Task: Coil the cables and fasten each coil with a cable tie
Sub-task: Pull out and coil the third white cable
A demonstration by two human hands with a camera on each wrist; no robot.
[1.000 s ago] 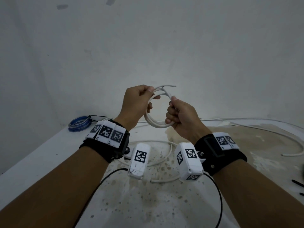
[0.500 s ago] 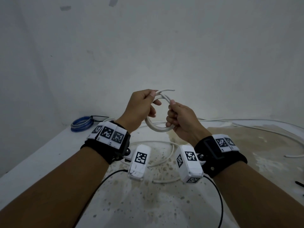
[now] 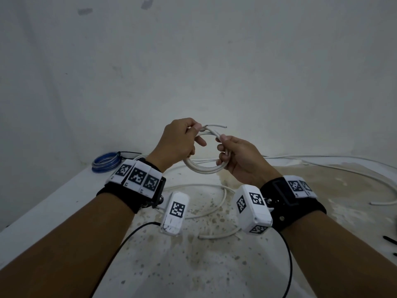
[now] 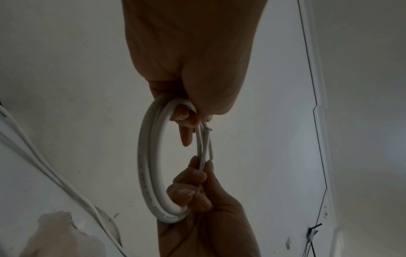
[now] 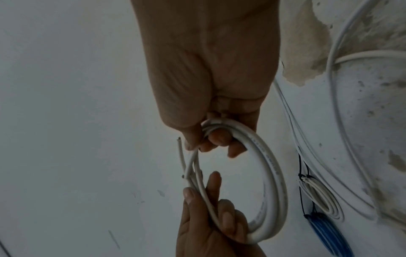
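Observation:
A small coil of white cable (image 3: 202, 169) is held up in the air between both hands, above the stained white table (image 3: 53, 203). My left hand (image 3: 194, 131) grips the coil's top left, and a short free cable end (image 3: 217, 126) pokes out to the right past its fingers. My right hand (image 3: 223, 145) grips the coil's right side, with fingers curled through the loop. The left wrist view shows the coil (image 4: 149, 165) spanning from my left hand (image 4: 189, 118) to my right hand (image 4: 197, 182). In the right wrist view the coil (image 5: 272, 173) hangs from my right hand (image 5: 215, 140). No cable tie shows on it.
Loose white cable (image 3: 223, 195) lies under my hands, and more cable (image 3: 343, 168) runs across the right of the table. A tied blue coil (image 3: 105, 162) lies at the back left, with a tied white coil (image 5: 323, 196) beside it. Black cable ties (image 3: 389, 239) lie at the right edge.
Both hands keep hold of the white coil. They have shifted their grips slightly along the loop, and the coil sits a little lower in the head view.

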